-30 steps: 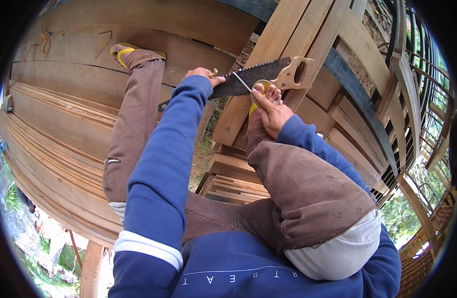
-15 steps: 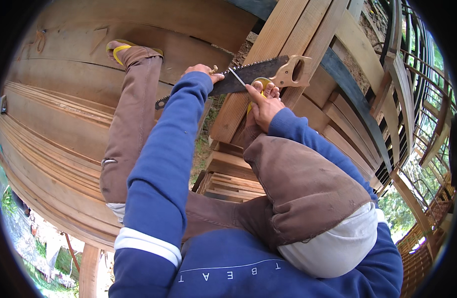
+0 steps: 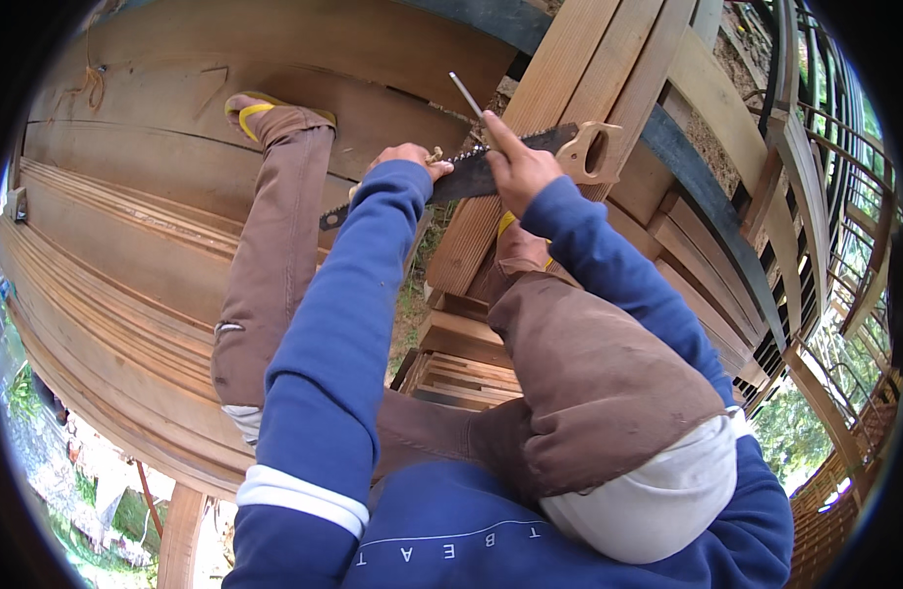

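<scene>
Watching from my end, I see that the right hand has come up from beside the foot and is now over the saw, fingers closed around a thin metal rod. Half a second ago that rod crossed the blade, its tip just past the teeth; now it sticks out well beyond the toothed edge, up and to the left. The toes I could see then (they were right by the fingertips) are now hidden behind the hand. The left hand keeps its grip on the blade, fingers curled at the toothed edge. The saw lies across the wooden beams, its pale wooden handle to the right. As for writing, I find white capital letters on the blue sweater, upside down in my view, beside a thin white line.
</scene>
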Action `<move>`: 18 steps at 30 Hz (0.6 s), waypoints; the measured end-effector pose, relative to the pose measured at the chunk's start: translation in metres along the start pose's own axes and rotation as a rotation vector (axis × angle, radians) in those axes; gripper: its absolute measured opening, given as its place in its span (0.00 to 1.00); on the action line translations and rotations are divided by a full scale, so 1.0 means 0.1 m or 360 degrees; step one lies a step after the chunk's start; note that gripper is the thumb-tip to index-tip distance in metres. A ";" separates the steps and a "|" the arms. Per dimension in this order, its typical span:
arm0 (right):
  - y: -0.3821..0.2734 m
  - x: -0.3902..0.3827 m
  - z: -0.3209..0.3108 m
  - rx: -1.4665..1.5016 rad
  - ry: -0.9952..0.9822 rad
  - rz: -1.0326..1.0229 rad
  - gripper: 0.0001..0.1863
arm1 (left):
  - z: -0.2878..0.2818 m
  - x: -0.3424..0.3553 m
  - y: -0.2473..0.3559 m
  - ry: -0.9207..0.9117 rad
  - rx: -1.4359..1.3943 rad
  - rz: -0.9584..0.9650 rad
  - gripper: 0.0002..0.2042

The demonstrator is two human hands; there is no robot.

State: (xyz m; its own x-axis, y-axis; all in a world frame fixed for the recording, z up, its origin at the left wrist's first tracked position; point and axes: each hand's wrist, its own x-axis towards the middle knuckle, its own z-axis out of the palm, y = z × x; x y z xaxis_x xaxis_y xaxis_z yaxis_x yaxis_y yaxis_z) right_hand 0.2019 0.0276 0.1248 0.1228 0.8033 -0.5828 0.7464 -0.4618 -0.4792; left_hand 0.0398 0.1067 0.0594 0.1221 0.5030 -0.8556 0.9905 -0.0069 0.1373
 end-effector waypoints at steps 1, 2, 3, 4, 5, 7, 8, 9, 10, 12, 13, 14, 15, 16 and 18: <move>-0.02 -0.13 -0.06 -0.0002 -0.0058 0.0031 0.30 | -0.02 -0.02 -0.07 -0.0027 -0.0031 0.0007 0.26; 0.08 -0.23 -0.04 -0.0040 -0.0064 -0.0044 0.30 | -0.04 0.00 -0.08 -0.0049 -0.0072 0.0035 0.26; 0.21 -0.33 0.04 -0.0077 -0.0071 -0.0120 0.30 | -0.03 0.02 -0.09 -0.0070 -0.0112 0.0061 0.27; 0.34 -0.38 0.07 -0.0118 -0.0062 -0.0218 0.29 | -0.05 0.03 -0.04 -0.0045 -0.0030 -0.0015 0.26; 0.47 -0.47 0.17 -0.0196 -0.0073 -0.0212 0.30 | -0.03 0.05 -0.04 -0.0021 -0.0012 -0.0005 0.27; 0.57 -0.64 0.27 -0.0361 -0.0078 -0.0184 0.30 | 0.01 0.09 -0.02 0.0028 0.0026 0.0038 0.30; 0.56 -0.66 0.26 -0.0235 -0.0199 -0.0080 0.30 | 0.02 0.10 -0.04 0.0025 0.0002 0.0039 0.30; 0.54 -0.66 0.26 -0.0258 -0.0211 -0.0092 0.30 | 0.02 0.11 -0.08 0.0021 -0.0022 0.0041 0.30; 0.51 -0.66 0.23 -0.0284 -0.0219 -0.0099 0.30 | 0.00 0.10 -0.07 0.0018 -0.0047 0.0048 0.30; 0.52 -0.67 0.22 -0.0297 -0.0218 -0.0107 0.30 | -0.02 0.08 -0.03 -0.0030 -0.0048 0.0024 0.28; 0.53 -0.69 0.22 -0.0281 -0.0210 -0.0113 0.30 | -0.04 0.06 -0.03 -0.0051 -0.0049 0.0007 0.27; 0.54 -0.69 0.23 -0.0266 -0.0201 -0.0120 0.30 | -0.04 0.07 -0.03 -0.0041 -0.0053 0.0003 0.27; 0.54 -0.69 0.22 -0.0263 -0.0200 -0.0125 0.30 | -0.04 0.07 -0.03 -0.0031 -0.0056 -0.0002 0.27; 0.54 -0.70 0.22 -0.0262 -0.0200 -0.0125 0.30 | -0.03 0.06 -0.03 -0.0027 -0.0060 -0.0003 0.27; 0.54 -0.72 0.22 -0.0268 -0.0188 -0.0135 0.30 | -0.04 0.07 -0.04 -0.0048 -0.0067 0.0003 0.28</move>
State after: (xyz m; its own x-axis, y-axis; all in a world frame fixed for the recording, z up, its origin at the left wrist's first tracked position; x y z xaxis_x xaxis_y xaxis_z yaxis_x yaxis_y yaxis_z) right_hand 0.2190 -0.0634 0.1259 -0.0154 0.7824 -0.6225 0.8508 -0.3168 -0.4192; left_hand 0.0369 0.1136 0.0549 0.1261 0.4769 -0.8699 0.9868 0.0292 0.1591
